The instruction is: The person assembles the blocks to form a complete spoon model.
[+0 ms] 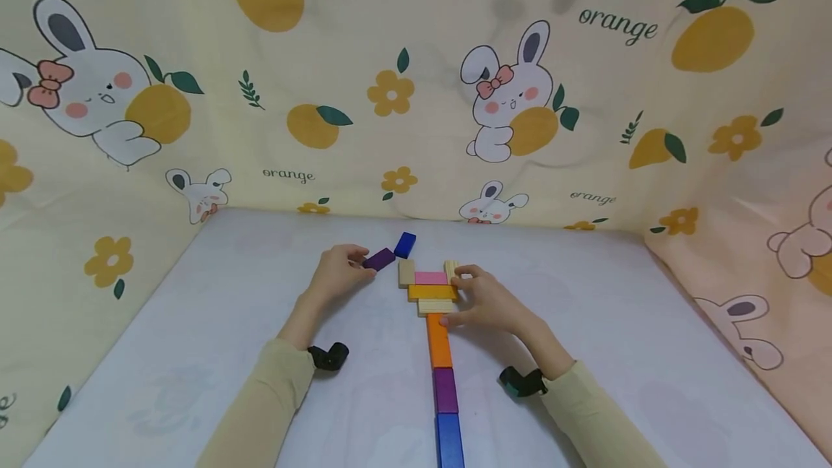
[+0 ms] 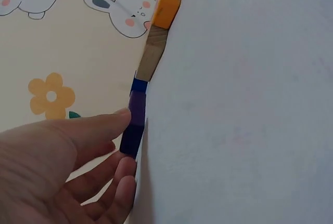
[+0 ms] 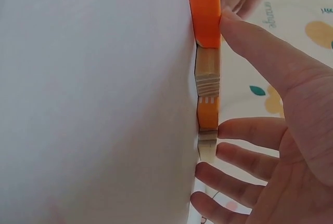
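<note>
My left hand (image 1: 339, 269) holds a dark purple block (image 1: 380, 259) near its left end. In the left wrist view the thumb (image 2: 122, 116) lies against that block, with the other fingers at its near end. A blue block (image 1: 405, 245) lies just beyond it, at an angle. On the other side, my right hand (image 1: 490, 300) is spread along the block arrangement. Its thumb touches an orange block (image 1: 439, 341), and its fingertips touch the right upright plain wooden block (image 1: 450, 271). A pink block (image 1: 430, 278) lies between this and another plain wooden block (image 1: 406, 273).
Below the pink block lie a yellow-orange block (image 1: 432, 293) and a crosswise plain wooden block (image 1: 435, 306). A purple block (image 1: 445, 390) and a blue block (image 1: 450, 439) continue the line towards the front. The white table (image 1: 227, 323) meets a printed cloth backdrop (image 1: 351, 71).
</note>
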Tool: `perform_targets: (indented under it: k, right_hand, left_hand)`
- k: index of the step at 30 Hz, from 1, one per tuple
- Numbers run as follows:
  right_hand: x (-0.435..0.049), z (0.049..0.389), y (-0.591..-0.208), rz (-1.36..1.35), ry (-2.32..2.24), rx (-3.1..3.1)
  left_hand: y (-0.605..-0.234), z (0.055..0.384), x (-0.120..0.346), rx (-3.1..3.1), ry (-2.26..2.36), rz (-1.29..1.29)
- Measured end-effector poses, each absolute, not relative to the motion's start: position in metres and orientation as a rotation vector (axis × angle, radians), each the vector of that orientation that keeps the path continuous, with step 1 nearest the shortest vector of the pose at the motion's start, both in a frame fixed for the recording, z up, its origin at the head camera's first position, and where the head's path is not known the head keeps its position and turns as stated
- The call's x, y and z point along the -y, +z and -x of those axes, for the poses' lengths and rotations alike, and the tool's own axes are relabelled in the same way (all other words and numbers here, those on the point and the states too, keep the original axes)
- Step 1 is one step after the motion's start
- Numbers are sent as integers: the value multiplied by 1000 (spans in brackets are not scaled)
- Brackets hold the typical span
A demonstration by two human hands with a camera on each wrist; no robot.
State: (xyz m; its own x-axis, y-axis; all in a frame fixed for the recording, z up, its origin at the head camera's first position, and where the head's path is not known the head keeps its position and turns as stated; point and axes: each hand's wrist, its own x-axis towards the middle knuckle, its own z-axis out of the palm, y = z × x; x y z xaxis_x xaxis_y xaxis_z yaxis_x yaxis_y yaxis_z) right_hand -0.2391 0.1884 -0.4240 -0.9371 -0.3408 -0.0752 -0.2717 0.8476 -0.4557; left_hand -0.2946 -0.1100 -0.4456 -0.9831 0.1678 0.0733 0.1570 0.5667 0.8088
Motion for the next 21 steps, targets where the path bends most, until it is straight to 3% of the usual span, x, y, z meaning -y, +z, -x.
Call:
perform_targets:
  k: [21]
  right_hand:
    - [-190,241,-425,501,-665,-2876]
  left_hand:
    - [-446,297,104,-2810,1390,-209]
